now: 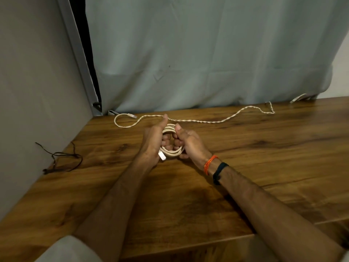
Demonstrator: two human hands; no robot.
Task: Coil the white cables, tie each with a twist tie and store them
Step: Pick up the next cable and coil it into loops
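Note:
A coiled white cable (pixel 171 153) is held just above the wooden table (pixel 264 157), with its connector end sticking out at the lower left of the coil. My left hand (pixel 154 142) grips the coil's left side, thumb up. My right hand (pixel 186 143) grips its right side, fingers curled through the loop. A second white braided cable (pixel 198 121) lies stretched out along the back of the table, looped at its left end. Dark twist ties (pixel 62 160) lie on the table at the left.
A grey wall stands at the left and a pale curtain (pixel 207 53) hangs behind the table's back edge. Another white cable end (pixel 298 98) pokes out under the curtain at the far right. The table's front edge runs close to me.

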